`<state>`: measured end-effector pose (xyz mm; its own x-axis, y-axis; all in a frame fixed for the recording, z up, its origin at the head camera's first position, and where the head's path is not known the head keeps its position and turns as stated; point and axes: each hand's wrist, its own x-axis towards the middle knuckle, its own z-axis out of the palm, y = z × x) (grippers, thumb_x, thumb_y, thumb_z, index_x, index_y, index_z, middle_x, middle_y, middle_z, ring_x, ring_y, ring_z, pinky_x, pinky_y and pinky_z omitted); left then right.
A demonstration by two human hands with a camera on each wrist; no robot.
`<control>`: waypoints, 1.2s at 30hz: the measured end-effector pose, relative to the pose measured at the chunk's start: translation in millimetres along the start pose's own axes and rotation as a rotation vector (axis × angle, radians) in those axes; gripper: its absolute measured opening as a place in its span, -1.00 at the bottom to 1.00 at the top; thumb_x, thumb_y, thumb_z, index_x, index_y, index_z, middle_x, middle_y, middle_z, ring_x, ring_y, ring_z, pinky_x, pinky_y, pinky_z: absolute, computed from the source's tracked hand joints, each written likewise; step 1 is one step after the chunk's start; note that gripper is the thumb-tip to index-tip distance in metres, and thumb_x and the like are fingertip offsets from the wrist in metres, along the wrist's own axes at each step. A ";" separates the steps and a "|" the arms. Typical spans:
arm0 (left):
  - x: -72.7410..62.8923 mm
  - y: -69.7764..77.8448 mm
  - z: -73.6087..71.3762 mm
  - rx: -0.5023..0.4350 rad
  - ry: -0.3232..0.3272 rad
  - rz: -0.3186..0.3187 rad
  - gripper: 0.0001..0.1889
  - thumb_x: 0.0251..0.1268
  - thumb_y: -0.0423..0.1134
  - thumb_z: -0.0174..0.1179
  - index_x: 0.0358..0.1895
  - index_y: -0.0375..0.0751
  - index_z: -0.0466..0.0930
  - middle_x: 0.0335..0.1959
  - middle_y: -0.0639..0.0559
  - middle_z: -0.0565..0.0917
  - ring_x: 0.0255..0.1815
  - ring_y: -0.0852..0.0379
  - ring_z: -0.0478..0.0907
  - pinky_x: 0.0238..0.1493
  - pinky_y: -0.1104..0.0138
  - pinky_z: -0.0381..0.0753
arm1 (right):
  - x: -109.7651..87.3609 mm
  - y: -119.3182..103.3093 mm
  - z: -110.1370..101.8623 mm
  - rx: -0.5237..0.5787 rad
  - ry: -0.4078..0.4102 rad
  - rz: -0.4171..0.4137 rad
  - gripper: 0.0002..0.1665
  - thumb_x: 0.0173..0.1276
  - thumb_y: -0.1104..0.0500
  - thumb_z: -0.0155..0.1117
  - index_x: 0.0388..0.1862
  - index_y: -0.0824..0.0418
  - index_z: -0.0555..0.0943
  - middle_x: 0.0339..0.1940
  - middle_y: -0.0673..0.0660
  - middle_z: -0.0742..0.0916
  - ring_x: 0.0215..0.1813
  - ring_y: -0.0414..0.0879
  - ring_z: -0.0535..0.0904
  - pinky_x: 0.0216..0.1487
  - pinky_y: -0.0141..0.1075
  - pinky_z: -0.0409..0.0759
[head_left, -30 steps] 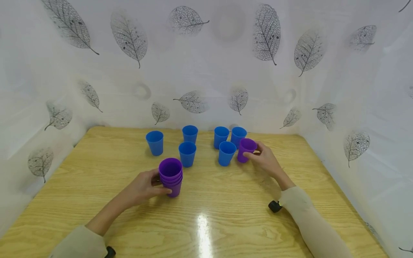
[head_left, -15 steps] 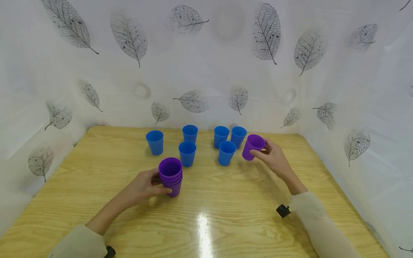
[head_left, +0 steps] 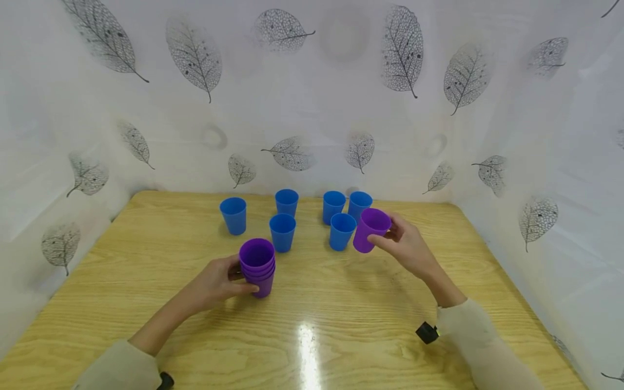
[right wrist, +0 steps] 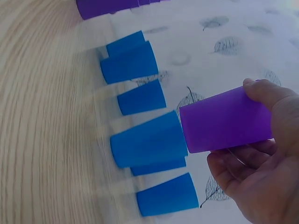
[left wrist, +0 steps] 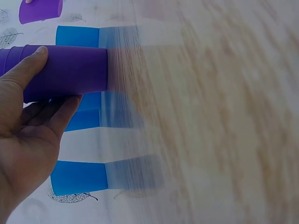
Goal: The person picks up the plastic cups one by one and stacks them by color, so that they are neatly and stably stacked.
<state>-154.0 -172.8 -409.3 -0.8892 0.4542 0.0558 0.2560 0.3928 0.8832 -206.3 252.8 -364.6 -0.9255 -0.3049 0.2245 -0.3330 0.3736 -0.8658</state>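
Observation:
My left hand (head_left: 219, 284) grips a stack of nested purple cups (head_left: 263, 284) from its left side, thumb across the front. In the left wrist view the base of this purple stack (left wrist: 77, 70) meets the table. The right hand (head_left: 409, 246) holds a single purple cup (head_left: 363, 238) between thumb and fingers, mouth up and slightly tilted. That purple cup (right wrist: 224, 121) hangs clear of the table in the right wrist view. Just left of it stands a blue cup (head_left: 340, 235), with another blue cup (head_left: 359, 203) partly hidden behind it.
More blue cups stand upright: a far-left cup (head_left: 234, 219), a middle cup (head_left: 283, 238) right behind the purple stack, and two near the back edge. The wooden table (head_left: 341, 325) ends at a leaf-printed white curtain (head_left: 312, 97) on three sides.
My right hand has lifted the single purple cup, swung it rightward, then brought it back left and nearer to me. The left hand and the stack stay in place.

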 end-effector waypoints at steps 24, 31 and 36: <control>-0.3 0.9 1.6 0.020 0.007 -0.007 -0.33 0.24 -0.31 0.49 0.36 -0.50 0.43 0.19 -0.32 0.64 0.21 -0.24 0.63 0.20 0.17 0.69 | 8.2 -43.9 55.1 0.098 -0.138 -0.155 -0.37 0.36 0.35 0.42 0.37 0.40 0.47 0.11 0.28 0.68 -0.03 0.08 0.67 -0.02 -0.26 0.74; -0.7 1.0 1.3 0.024 0.009 -0.007 -0.34 0.25 -0.31 0.49 0.35 -0.50 0.44 0.19 -0.32 0.65 0.22 -0.24 0.63 0.21 0.17 0.68 | 16.7 -58.0 73.4 0.102 -0.167 -0.162 -0.34 0.37 0.29 0.45 0.40 0.37 0.46 0.12 0.25 0.70 -0.04 0.04 0.69 0.00 -0.24 0.75; -0.6 1.2 1.5 0.025 0.010 0.000 -0.34 0.25 -0.30 0.50 0.35 -0.49 0.44 0.19 -0.31 0.65 0.21 -0.23 0.64 0.21 0.16 0.68 | 22.8 -71.6 84.7 0.115 -0.179 -0.214 -0.33 0.36 0.18 0.49 0.38 0.33 0.49 0.12 0.19 0.71 -0.04 0.02 0.70 0.01 -0.20 0.75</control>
<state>-152.6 -171.5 -409.0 -0.8928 0.4464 0.0602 0.2652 0.4130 0.8713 -188.3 144.8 -335.4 -0.7866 -0.5197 0.3333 -0.4848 0.1857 -0.8547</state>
